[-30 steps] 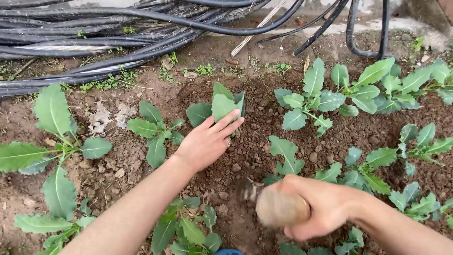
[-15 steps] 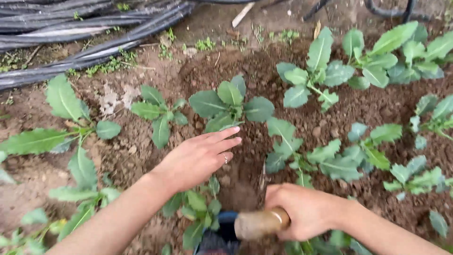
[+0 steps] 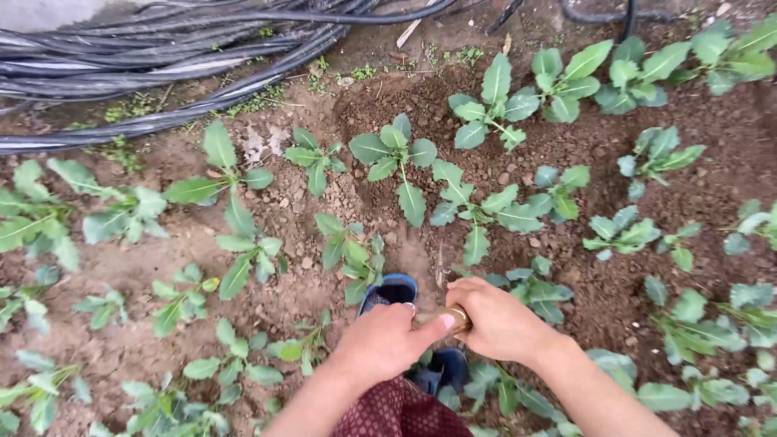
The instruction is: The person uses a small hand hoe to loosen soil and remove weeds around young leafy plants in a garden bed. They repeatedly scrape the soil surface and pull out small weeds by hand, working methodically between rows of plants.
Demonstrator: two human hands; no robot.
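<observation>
Hands: the left hand [image 3: 382,341] and right hand [image 3: 495,320] meet low in the middle of the view, both on one wooden handle [image 3: 453,317].
Fingers: the right fingers [image 3: 463,293] are clenched round the handle; the left ones curl over its near end, thumb pressed against the wood.
Tool: only the short handle with its metal ring shows plainly. A thin shaft [image 3: 440,273] seems to run from it down to the soil; the working end cannot be made out.
Step in hand: by the look of it, a two-handed grip on the tool over the bare strip of soil [image 3: 421,257] between the plants.
Next move calls for: a judgement only, but any stroke here needs a short, steered path, as leaves crowd both sides.
In the way: a seedling [image 3: 353,257] just left of the strip, another seedling [image 3: 536,288] touching the right hand's side, and a blue shoe [image 3: 390,290] directly under the left hand.
Around: more young plants across the bed, black hoses [image 3: 162,61] well apart at the top.
</observation>
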